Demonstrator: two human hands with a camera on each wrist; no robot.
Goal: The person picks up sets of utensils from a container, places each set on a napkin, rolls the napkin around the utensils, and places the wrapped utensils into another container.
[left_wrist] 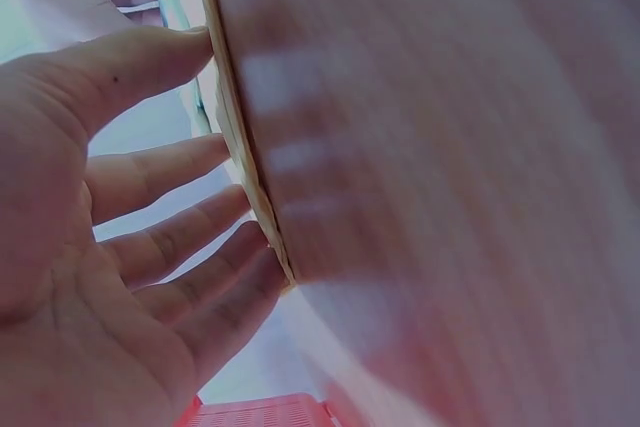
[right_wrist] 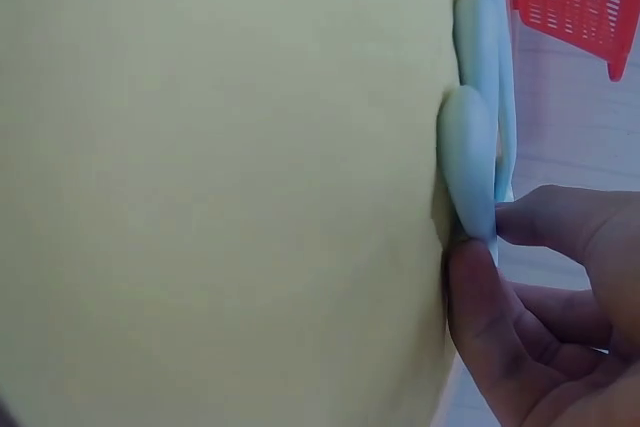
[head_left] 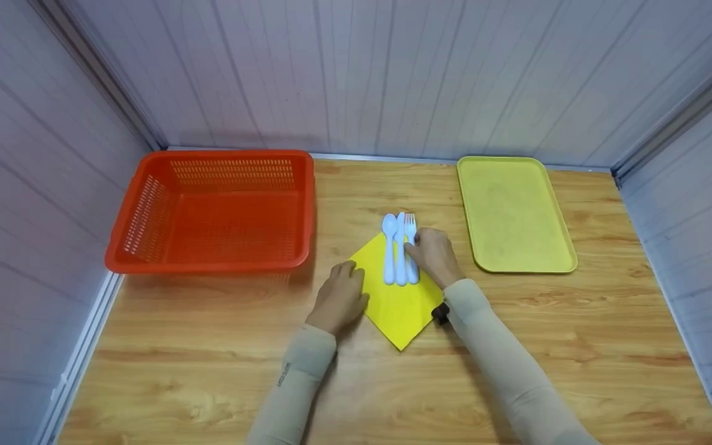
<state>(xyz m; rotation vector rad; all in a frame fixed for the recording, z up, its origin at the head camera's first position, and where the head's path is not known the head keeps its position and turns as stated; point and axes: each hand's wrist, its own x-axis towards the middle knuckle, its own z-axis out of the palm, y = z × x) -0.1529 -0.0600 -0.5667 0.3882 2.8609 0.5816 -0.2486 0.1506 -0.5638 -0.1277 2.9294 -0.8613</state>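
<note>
A folded yellow napkin [head_left: 397, 316] lies cornerwise on the wooden table. A light blue spoon [head_left: 389, 259], knife [head_left: 400, 269] and fork [head_left: 413, 273] rest on it side by side, heads upward and past its far edge. My right hand [head_left: 435, 252] pinches the fork's handle between thumb and finger; the right wrist view shows this on the fork [right_wrist: 467, 142]. With its fingers extended, my left hand [head_left: 339, 298] touches the napkin's left edge. Its fingertips line that edge in the left wrist view, where the napkin appears almost edge-on.
A red plastic basket [head_left: 211, 268] with slotted sides stands at the back left. At the back right lies a yellow tray [head_left: 513, 213], flat on the table. White panel walls [head_left: 356, 74] enclose the table at the back and both sides.
</note>
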